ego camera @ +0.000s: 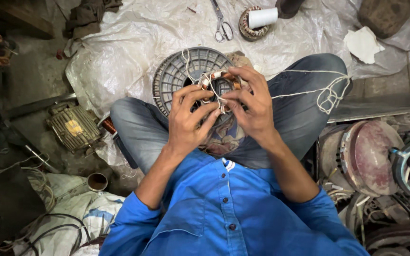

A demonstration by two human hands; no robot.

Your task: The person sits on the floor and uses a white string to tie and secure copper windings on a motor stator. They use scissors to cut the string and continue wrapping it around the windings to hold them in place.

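Observation:
I sit cross-legged in grey trousers and a blue shirt. Both hands hold a small round motor stator [220, 81] with copper windings, raised over my lap. My left hand [189, 118] grips its left and lower side. My right hand [252, 106] grips its right side, fingers pinching white string [309, 91] that wraps the windings. The string trails right over my knee and ends in a loose tangle [330, 97]. Behind the stator lies a grey round ribbed plastic cover [179, 76].
Scissors [221, 23] and another stator with a white roll [257, 21] lie on the plastic sheet [129, 42] ahead. A finned motor housing [73, 127] sits left. Round metal motor parts [371, 156] pile up right. A small cup [97, 181] and cables lie lower left.

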